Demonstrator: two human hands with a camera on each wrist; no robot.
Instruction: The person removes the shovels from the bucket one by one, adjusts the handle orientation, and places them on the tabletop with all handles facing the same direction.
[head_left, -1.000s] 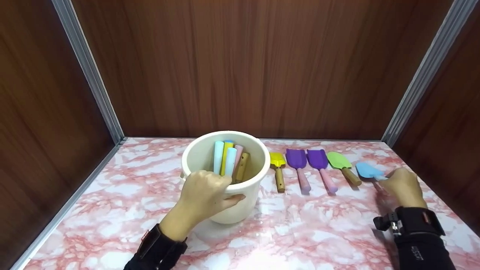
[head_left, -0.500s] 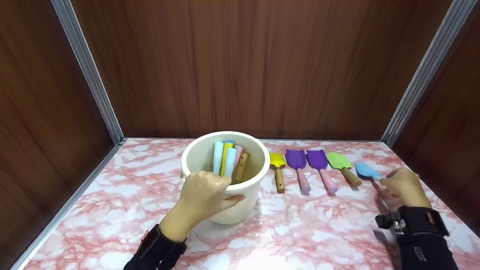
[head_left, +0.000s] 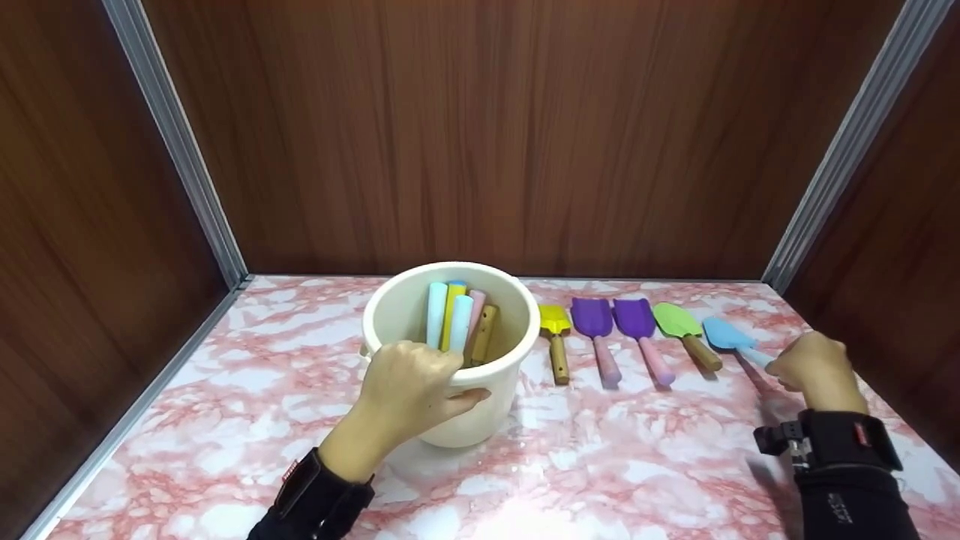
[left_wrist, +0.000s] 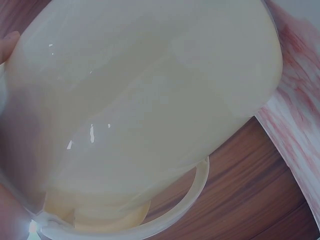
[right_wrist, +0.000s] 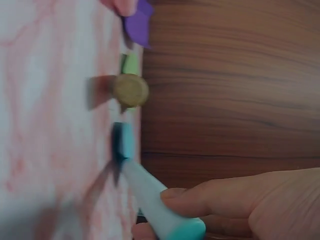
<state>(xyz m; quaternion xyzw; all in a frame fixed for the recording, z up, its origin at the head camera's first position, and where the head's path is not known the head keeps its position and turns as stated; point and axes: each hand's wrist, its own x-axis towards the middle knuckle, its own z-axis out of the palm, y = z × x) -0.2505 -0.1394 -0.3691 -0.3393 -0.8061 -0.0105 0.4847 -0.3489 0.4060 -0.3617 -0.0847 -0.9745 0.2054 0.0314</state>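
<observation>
A cream bucket (head_left: 480,420) stands left of the table's middle, with several handles upright inside it. My left hand (head_left: 409,382) grips its near rim, fingers over the edge and thumb on the outside. In the left wrist view the bucket's side wall (left_wrist: 165,95) fills most of the picture. At far right, my right hand (head_left: 817,364) pinches the pale handle of a light blue toy shovel (head_left: 724,332). The right wrist view has thumb and fingers round the handle (right_wrist: 150,192) near its teal end, the handle tilted up from the blade.
Left of the blue shovel lie a green shovel (head_left: 677,320), two purple shovels (head_left: 592,319) with pink handles and a yellow shovel (head_left: 555,321) beside the bucket. Brown wood-look panels (head_left: 487,135) enclose the marbled tabletop (head_left: 637,465) at back and sides.
The right hand has shifted slightly right, and more of the blue shovel's handle shows. Its blade has moved a little left and farther back. The left hand and bucket have stayed put.
</observation>
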